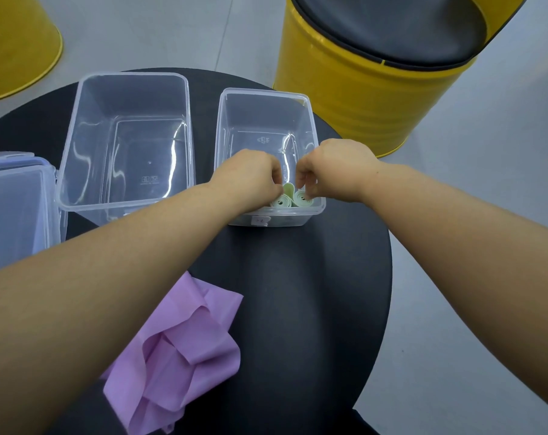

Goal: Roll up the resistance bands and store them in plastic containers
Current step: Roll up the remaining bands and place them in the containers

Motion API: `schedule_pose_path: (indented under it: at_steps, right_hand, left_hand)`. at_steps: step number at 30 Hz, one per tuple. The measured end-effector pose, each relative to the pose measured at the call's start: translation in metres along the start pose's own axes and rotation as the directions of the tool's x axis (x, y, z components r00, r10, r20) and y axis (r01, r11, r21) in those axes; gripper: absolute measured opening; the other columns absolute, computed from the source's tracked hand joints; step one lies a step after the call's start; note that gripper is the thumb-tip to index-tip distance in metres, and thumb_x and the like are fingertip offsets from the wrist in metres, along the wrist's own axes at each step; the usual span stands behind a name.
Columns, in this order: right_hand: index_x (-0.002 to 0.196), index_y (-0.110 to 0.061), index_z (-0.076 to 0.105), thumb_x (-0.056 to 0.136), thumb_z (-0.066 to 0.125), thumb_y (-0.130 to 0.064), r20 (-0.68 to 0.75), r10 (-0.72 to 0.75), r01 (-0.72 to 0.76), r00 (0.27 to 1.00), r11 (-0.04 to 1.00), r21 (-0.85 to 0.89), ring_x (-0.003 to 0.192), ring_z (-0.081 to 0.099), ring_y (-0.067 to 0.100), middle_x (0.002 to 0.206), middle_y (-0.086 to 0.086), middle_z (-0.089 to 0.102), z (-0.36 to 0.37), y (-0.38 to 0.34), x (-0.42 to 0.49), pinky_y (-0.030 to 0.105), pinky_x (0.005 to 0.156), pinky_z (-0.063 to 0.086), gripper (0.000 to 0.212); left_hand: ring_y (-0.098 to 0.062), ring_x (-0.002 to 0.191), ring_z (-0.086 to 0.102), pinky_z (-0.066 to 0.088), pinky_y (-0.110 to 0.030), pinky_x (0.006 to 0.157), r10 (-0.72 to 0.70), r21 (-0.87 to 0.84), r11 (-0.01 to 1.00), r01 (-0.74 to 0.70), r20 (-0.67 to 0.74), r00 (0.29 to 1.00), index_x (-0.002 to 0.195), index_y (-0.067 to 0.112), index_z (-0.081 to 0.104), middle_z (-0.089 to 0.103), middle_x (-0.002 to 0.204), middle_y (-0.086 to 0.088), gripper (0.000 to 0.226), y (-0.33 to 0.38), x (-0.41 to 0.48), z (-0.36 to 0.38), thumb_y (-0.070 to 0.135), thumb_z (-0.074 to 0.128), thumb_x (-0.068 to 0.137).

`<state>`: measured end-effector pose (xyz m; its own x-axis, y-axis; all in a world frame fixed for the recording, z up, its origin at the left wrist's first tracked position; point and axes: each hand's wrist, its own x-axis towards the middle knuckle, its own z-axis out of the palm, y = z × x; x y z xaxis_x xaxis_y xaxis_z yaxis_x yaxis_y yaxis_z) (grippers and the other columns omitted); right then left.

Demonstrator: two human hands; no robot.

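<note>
The black table [313, 309] is bearing a small clear container [254, 120]; a loose purple band [184, 350] is lying nearer; the left hand [247, 177] and right hand [335, 167], fingers curled, are pinching the green rolled band [282, 202] inside the container's near end.

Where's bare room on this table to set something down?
Bare black round tabletop right of the crumpled purple band, nearer than the small clear plastic container. Crowded: its near end, where left hand and right hand hold green rolls.

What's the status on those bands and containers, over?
Both busy: left hand and right hand pinching rolled green band inside small container. Unrolled purple band on table. Empty large container; nothing blocking.
</note>
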<state>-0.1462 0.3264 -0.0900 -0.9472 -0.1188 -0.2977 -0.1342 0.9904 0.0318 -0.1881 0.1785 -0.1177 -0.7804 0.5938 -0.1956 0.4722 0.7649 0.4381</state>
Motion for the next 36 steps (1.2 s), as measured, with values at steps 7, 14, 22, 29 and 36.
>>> schedule_pose_path:
  at_steps: [7,14,22,29,36]
  right_hand:
    - [0.104,-0.029,0.066,0.082,0.068,-0.040,0.053,-0.010,0.008,0.999,1.000,0.025,0.094,0.054,0.014,0.092,-0.012,0.060,-0.001,0.001,-0.002,0.024,0.059,0.036,0.024]
    - [0.106,-0.030,0.065,0.082,0.067,-0.040,0.041,0.003,-0.002,0.999,1.000,-0.020,0.092,0.053,0.016,0.086,-0.012,0.053,-0.001,-0.003,-0.002,0.026,0.059,0.036,0.026]
    - [0.101,-0.032,0.064,0.082,0.067,-0.033,-0.014,-0.011,0.010,1.000,0.998,-0.062,0.102,0.050,0.017,0.098,-0.010,0.063,0.006,-0.003,0.000,0.025,0.055,0.034,0.019]
    - [0.099,-0.032,0.064,0.081,0.068,-0.030,0.084,-0.103,0.107,0.991,0.993,-0.042,0.090,0.040,0.009,0.090,-0.016,0.060,0.001,-0.001,0.003,0.021,0.052,0.029,0.019]
    - [0.095,-0.029,0.067,0.079,0.071,-0.024,0.195,-0.141,0.126,0.971,0.988,0.087,0.092,0.054,0.013,0.092,-0.014,0.067,-0.002,0.004,0.007,0.019,0.056,0.033,0.018]
  left_hand:
    - [-0.016,0.098,0.054,0.042,-0.028,0.078,0.015,-0.023,1.000,-0.014,0.039,0.999,0.115,0.026,0.063,0.065,0.113,0.005,0.026,0.005,0.000,-0.001,0.025,0.049,0.093]
    - [-0.012,0.092,0.057,0.047,-0.029,0.081,0.057,-0.074,0.996,-0.052,0.074,0.996,0.110,0.026,0.059,0.066,0.101,0.009,0.035,0.004,-0.004,-0.001,0.043,0.066,0.081]
    - [-0.015,0.082,0.054,0.041,-0.027,0.068,0.019,0.022,1.000,-0.022,0.106,0.994,0.069,0.029,0.051,0.051,0.071,0.014,0.023,0.005,0.001,-0.005,0.027,0.074,0.074]
    - [-0.015,0.082,0.054,0.042,-0.026,0.069,0.008,-0.010,1.000,-0.007,0.107,0.994,0.064,0.029,0.050,0.052,0.071,0.014,0.027,0.003,0.001,-0.002,0.023,0.075,0.073]
    - [-0.014,0.080,0.053,0.040,-0.025,0.067,-0.006,-0.018,1.000,0.007,0.095,0.995,0.064,0.028,0.050,0.052,0.070,0.014,0.028,0.002,0.001,-0.001,0.025,0.075,0.073]
